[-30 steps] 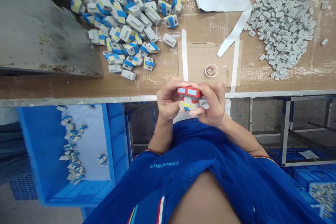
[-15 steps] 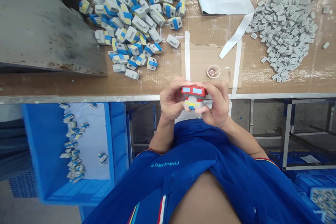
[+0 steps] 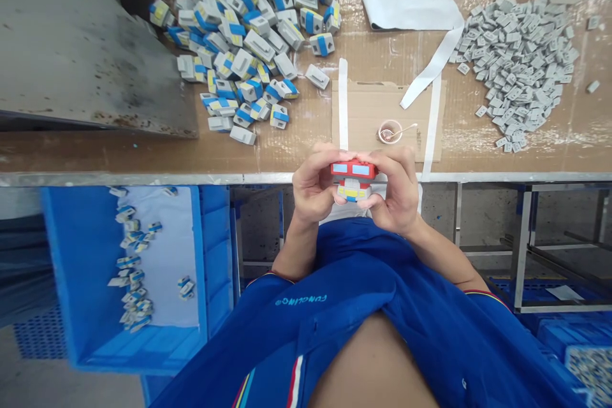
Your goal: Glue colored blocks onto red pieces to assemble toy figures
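Between my two hands is a red toy part (image 3: pixel 352 169) with two pale blue windows and a grey and yellow piece at its lower side. My left hand (image 3: pixel 313 183) grips its left end, fingers on top and thumb below. The right end is pinched in the same way by my right hand (image 3: pixel 396 188). Both hands are at the table's front edge. Just beyond them a small white cup (image 3: pixel 389 132) with a stick in it stands on a taped cardboard sheet (image 3: pixel 366 105).
A heap of grey, blue and yellow blocks (image 3: pixel 248 32) lies back left, beside a metal box (image 3: pixel 71 44). Small grey pieces (image 3: pixel 521 64) are piled right. A white cloth (image 3: pixel 406 0) lies between. A blue crate (image 3: pixel 86 268) holding several blocks is below left.
The view has shifted slightly, so the table and its things appear a little lower and further right. My hands keep the same hold on the red toy part.
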`<state>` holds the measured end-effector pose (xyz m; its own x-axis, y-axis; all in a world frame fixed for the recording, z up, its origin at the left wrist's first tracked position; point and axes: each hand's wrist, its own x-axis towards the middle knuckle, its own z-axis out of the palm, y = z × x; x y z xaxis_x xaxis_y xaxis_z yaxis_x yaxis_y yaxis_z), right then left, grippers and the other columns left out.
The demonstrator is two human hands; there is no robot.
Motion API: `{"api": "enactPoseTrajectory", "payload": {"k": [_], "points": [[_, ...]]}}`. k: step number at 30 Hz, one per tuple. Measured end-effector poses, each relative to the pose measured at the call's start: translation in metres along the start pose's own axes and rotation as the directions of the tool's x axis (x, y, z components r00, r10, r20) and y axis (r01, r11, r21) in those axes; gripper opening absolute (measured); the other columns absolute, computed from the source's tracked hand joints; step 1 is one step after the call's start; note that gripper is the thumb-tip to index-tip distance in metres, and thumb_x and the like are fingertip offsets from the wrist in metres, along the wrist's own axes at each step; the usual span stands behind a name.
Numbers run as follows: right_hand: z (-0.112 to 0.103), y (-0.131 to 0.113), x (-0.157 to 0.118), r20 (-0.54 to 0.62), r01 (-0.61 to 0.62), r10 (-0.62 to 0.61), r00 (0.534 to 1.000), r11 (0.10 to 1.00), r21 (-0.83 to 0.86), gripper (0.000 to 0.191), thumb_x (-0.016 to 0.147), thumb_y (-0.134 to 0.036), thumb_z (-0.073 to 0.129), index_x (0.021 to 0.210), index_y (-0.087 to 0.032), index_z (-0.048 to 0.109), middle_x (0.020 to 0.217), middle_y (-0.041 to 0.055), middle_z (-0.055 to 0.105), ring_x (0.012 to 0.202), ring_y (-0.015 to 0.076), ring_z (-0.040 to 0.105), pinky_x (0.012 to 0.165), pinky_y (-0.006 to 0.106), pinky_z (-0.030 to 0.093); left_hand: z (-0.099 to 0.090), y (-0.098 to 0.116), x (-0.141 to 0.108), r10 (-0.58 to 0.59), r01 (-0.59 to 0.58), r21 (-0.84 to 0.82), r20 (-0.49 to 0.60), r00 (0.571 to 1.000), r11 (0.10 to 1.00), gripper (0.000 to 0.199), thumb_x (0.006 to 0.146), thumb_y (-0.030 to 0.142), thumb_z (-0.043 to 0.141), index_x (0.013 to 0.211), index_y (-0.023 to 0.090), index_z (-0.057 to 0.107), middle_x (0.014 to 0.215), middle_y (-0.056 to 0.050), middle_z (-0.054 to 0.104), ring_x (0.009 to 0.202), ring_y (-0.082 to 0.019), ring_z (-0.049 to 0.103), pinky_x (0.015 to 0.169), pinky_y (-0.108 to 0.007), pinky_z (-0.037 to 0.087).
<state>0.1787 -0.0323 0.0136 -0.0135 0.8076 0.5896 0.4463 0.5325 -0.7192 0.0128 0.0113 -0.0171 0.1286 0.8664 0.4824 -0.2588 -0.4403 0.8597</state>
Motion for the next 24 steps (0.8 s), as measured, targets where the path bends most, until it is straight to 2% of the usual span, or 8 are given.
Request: {"api": "enactPoseTrajectory", "payload": {"k": [4,8,14,21,24], "points": [[-0.0022,0.0007,-0.0016,0.024,-0.021,0.022,0.999,1.000,-0.011,0.059,0.108,-0.072,0.053,0.153,-0.035,0.061,0.122,0.0089,0.069,0.104,0.0302,0.071,0.092,0.052,0.063,-0.0029,-0.0006,-0.0006,0.009,-0.009,0.004,0.000,1.000,1.000,0.053,0.084,0.071,0.089,0.126,0.038,0.082,0.099,-0.003,0.073,0.089,-0.020,0.070,0.076,-0.033,0.062],[-0.0034,0.0000,0.0016,0.012,-0.004,0.004,1.000,1.000,0.021,0.053,0.110,-0.066,0.055,0.152,-0.035,0.062,0.121,0.0080,0.072,0.100,0.0282,0.072,0.090,0.050,0.063,-0.0033,-0.0013,-0.0004,0.020,-0.020,0.013,-0.004,1.000,1.000,0.053,0.086,0.070,0.087,0.129,0.039,0.082,0.099,-0.003,0.074,0.090,-0.019,0.070,0.075,-0.032,0.062],[-0.0036,-0.0002,0.0040,0.005,0.002,-0.002,1.000,1.000,0.028,0.052,0.110,-0.064,0.056,0.154,-0.036,0.062,0.119,0.0077,0.071,0.100,0.0282,0.071,0.090,0.051,0.063,-0.0021,-0.0013,0.0021,-0.018,0.018,0.003,-0.046,0.999,1.000,0.055,0.077,0.074,0.093,0.116,0.037,0.085,0.092,-0.002,0.072,0.083,-0.018,0.069,0.072,-0.033,0.060],[-0.0020,-0.0013,0.0031,0.005,-0.041,0.041,0.999,0.999,-0.010,0.053,0.111,-0.068,0.050,0.149,-0.034,0.063,0.116,0.0090,0.070,0.095,0.0281,0.070,0.091,0.055,0.067,0.0004,0.0020,0.0038,-0.025,0.025,0.021,-0.014,1.000,0.999,0.052,0.085,0.069,0.089,0.125,0.037,0.083,0.096,-0.002,0.074,0.084,-0.017,0.067,0.074,-0.032,0.056],[-0.0014,-0.0020,0.0031,0.007,-0.047,0.047,0.999,0.999,-0.004,0.053,0.111,-0.068,0.051,0.149,-0.034,0.063,0.115,0.0087,0.069,0.094,0.0273,0.070,0.090,0.053,0.067,0.0001,0.0025,0.0041,-0.001,0.001,0.022,0.002,1.000,1.000,0.051,0.088,0.067,0.087,0.129,0.037,0.083,0.098,-0.003,0.075,0.084,-0.017,0.068,0.073,-0.031,0.056]]}}
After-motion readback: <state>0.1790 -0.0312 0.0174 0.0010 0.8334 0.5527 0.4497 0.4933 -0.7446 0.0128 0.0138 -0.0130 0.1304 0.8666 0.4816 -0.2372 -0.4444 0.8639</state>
